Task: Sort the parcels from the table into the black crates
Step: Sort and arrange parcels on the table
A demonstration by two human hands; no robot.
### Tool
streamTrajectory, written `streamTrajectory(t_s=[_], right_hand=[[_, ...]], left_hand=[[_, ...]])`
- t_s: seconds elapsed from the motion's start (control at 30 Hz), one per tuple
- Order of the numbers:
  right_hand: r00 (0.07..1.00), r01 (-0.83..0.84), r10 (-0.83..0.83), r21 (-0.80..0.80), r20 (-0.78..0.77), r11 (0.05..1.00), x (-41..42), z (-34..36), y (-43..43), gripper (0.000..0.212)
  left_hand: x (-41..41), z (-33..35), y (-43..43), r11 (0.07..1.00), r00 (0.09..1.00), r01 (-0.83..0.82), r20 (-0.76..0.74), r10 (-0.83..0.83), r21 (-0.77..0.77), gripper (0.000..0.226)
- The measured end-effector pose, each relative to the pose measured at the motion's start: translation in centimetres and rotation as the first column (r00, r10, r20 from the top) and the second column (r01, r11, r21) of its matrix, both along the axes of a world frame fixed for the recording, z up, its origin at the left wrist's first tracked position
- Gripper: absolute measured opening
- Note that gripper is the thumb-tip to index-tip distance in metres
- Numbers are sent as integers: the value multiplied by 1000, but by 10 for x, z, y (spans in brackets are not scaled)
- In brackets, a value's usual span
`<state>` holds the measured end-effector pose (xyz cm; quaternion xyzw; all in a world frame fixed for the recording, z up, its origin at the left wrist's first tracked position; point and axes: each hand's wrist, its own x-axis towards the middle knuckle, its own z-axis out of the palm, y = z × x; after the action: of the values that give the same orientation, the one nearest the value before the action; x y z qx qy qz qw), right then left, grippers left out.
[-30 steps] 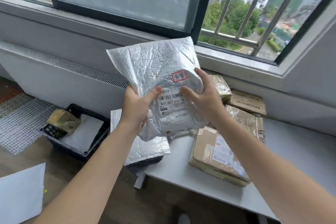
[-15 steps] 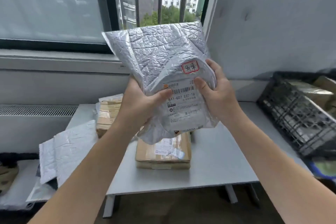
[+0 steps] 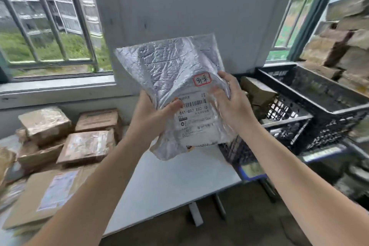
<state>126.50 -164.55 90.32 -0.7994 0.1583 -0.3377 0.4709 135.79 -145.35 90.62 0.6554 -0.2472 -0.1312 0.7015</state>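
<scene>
Head camera: the left hand [image 3: 148, 114] and right hand [image 3: 231, 104] each pinch a side edge of the silver bubble mailer [image 3: 169, 70], long axis upright between them. The black crates [image 3: 285, 123] sit just right of the right hand, the nearer one.

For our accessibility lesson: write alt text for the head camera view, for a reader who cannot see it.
The left hand and right hand grip a silver parcel upright over a white table, its label facing the camera. Brown cardboard parcels lie piled on the table's left; black crates stand to the right.
</scene>
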Motion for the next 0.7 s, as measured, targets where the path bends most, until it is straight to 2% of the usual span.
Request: streamTrajectory(t_s=[0.23,0.33,0.47,0.53,0.63,0.7], right_hand=[[988,150,-151,-31,-36,988,-14,-5,-127,37],[977,206,-207,-27,-44,978,-8,-2,-186,29],[963,252,-250,9,-99,968,8,8,-258,12],[956,274,-271,19,-116,961,17,16,-297,18],[955,277,-269,50,-126,959,23,30,-351,37],[949,290,-288,-8,-127,957,19,32,-386,38]], left_hand=[[8,-7,-139,993,993,119,-6,-120,-18,62],[27,-12,-203,993,992,121,25,-121,8,60],[47,-9,-283,994,984,84,151,-95,76,79],[53,-6,-326,996,975,76,203,-84,46,82],[58,0,-384,997,957,80,277,-81,15,87],[56,3,-419,993,947,111,301,-116,33,103]])
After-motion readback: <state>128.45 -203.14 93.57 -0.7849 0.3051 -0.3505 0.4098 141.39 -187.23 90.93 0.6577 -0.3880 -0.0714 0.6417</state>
